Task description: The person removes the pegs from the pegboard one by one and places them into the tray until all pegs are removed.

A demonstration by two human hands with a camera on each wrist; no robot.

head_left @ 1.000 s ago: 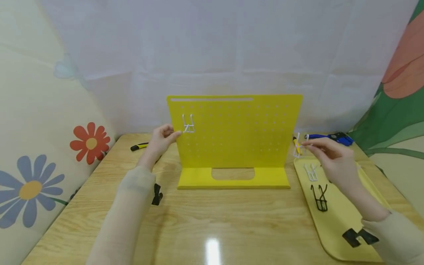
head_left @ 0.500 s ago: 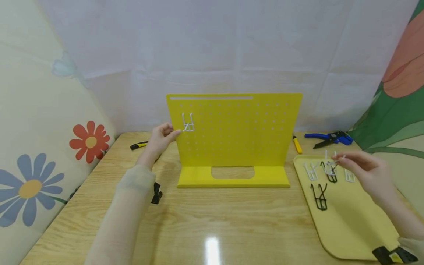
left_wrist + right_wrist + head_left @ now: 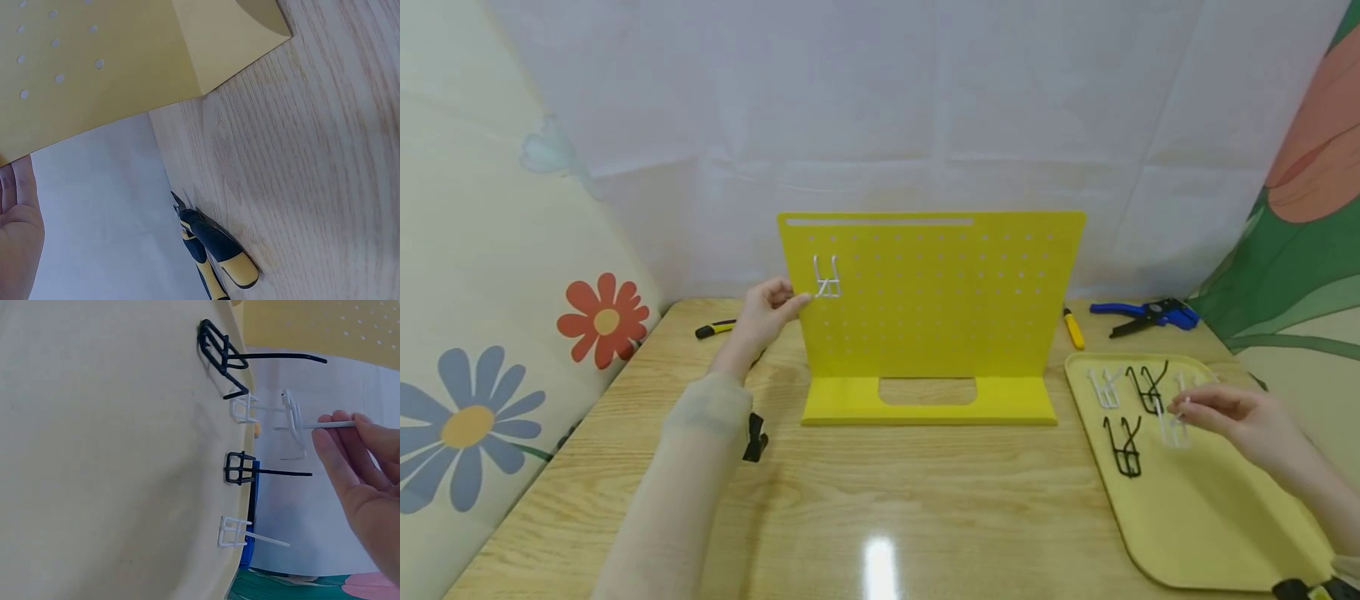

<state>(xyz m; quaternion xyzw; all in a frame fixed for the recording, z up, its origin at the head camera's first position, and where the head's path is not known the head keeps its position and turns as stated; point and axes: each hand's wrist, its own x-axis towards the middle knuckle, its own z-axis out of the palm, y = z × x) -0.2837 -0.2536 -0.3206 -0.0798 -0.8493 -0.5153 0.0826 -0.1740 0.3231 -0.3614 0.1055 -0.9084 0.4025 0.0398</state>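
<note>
My left hand (image 3: pixel 763 317) grips the left edge of an upright yellow pegboard (image 3: pixel 925 342), thumb in front and fingers behind it. A white wire hook (image 3: pixel 827 283) hangs at the board's upper left, near that thumb. Over the yellow tray (image 3: pixel 1202 525), my right hand (image 3: pixel 1243 417) pinches another white wire hook by its prong (image 3: pixel 331 425). On the tray lie a white hook (image 3: pixel 1106 393), a near black hook (image 3: pixel 1127 457) and a far black hook (image 3: pixel 1150 400). One more white hook (image 3: pixel 234 532) is partly hidden behind my right hand in the head view.
Blue-handled pliers (image 3: pixel 1157 314) and a yellow-handled tool (image 3: pixel 1073 328) lie beyond the tray. Behind the board at left is a black-and-yellow pair of cutters (image 3: pixel 219 244). A white cloth (image 3: pixel 880 108) closes off the back of the wooden table (image 3: pixel 880 500).
My right hand has carried the white wire hook from beside the board's right edge, rightward and nearer, to over the tray. My left hand keeps its place on the board's edge.
</note>
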